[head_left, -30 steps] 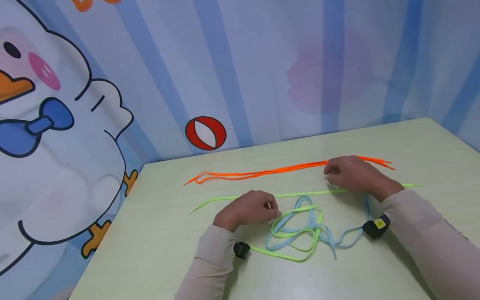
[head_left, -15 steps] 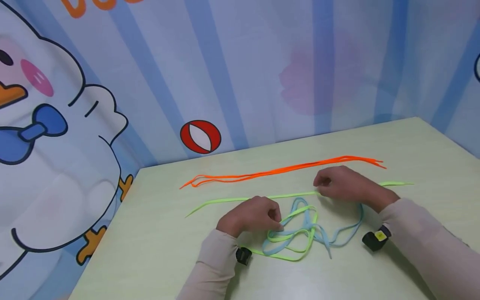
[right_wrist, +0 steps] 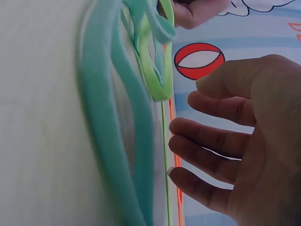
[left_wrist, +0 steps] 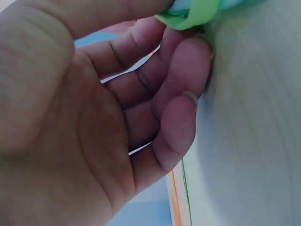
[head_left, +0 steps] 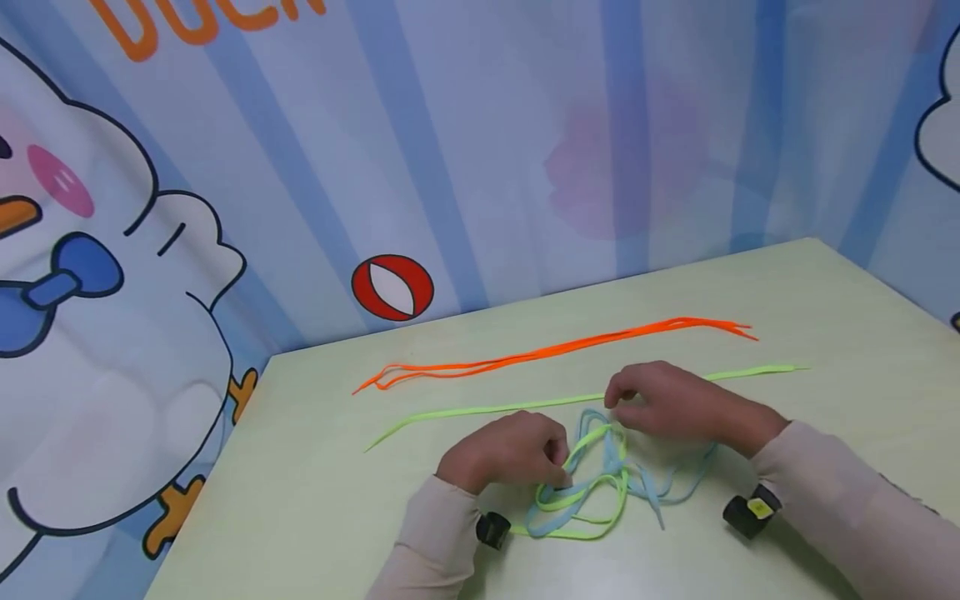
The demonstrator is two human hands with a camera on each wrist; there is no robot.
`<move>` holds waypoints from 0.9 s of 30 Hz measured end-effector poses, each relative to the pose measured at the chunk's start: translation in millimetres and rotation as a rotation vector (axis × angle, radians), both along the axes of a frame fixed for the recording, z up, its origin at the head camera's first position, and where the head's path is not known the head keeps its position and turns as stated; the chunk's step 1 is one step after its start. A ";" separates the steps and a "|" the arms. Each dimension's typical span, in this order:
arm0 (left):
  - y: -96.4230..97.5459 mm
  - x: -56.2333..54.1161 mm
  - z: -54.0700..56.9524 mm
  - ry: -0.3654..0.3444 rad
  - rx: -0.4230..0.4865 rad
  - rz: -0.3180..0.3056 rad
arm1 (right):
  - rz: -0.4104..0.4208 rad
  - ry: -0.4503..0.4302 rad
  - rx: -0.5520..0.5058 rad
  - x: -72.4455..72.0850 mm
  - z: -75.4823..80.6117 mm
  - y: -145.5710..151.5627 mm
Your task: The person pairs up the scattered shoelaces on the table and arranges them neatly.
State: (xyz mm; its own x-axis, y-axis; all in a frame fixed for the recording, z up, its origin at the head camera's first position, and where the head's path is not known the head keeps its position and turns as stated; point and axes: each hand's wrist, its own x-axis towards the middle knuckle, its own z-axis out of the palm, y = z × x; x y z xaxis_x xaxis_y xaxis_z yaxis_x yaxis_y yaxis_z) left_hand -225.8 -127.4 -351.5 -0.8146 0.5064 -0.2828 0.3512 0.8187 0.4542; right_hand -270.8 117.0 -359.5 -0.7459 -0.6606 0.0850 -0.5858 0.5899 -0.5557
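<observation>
Light blue shoelace point(head_left: 652, 492) and yellow-green shoelace point(head_left: 622, 500) lie tangled in loops on the table. My left hand point(head_left: 510, 452) is at the tangle's left side, thumb and fingertips pinching its laces. In the left wrist view, a green loop point(left_wrist: 203, 13) and a bit of blue show at the thumb tip, while the other fingers curl loosely against the tabletop. My right hand point(head_left: 675, 402) hovers at the tangle's upper right, fingers slightly bent. The right wrist view shows nothing between those fingers point(right_wrist: 207, 141); the blue lace point(right_wrist: 101, 84) runs beside them.
Beyond the tangle, a single yellow-green shoelace point(head_left: 480, 409) is laid out nearly straight across the table point(head_left: 300, 475). Farther back lies a bundle of orange shoelaces point(head_left: 555, 352). A printed cloth backdrop point(head_left: 487, 150) stands along the table's back edge.
My right hand has come from over the orange laces, back across the straight green lace, to the tangle. My left hand has moved slightly right onto the tangle. The head view has shifted.
</observation>
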 end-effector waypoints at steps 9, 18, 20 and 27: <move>-5.3 -1.9 -5.8 -0.078 0.106 -0.050 | 0.039 -0.064 -0.070 9.1 -15.7 -7.4; -4.7 -3.2 -9.8 -0.132 0.178 -0.094 | 0.081 -0.144 -0.081 15.7 -19.4 -5.4; -3.7 -2.8 -8.7 -0.144 0.187 -0.090 | 0.092 -0.163 -0.069 16.5 -18.9 -5.0; -2.7 -4.6 -6.9 -0.128 0.267 -0.091 | 0.148 -0.200 -0.015 18.6 -16.4 -6.0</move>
